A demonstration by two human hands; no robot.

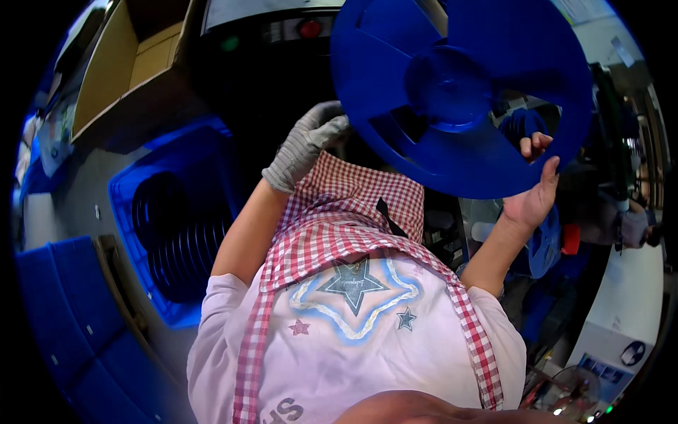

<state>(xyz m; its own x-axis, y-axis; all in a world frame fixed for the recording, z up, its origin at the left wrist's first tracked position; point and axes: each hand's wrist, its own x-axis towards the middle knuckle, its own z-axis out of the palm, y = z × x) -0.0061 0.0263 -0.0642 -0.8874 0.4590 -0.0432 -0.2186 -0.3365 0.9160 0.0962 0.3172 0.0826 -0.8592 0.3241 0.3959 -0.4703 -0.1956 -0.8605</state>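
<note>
A large blue plastic reel (452,159), round with cut-out openings and a raised hub, is held up tilted in front of me. My right hand (533,194) is bare and grips its lower right rim, with fingers coming through an opening and the thumb on the near side. My left hand (302,147) wears a grey knitted glove and is closed beside the reel's left edge. Its fingertips are partly hidden there, so what they hold does not show.
A blue bin (127,205) on the left holds several dark discs (180,258) standing in a row. Above it is an open cardboard box (106,99). Stacked blue crates (60,304) stand at lower left. A dark machine with a red button (309,29) lies ahead.
</note>
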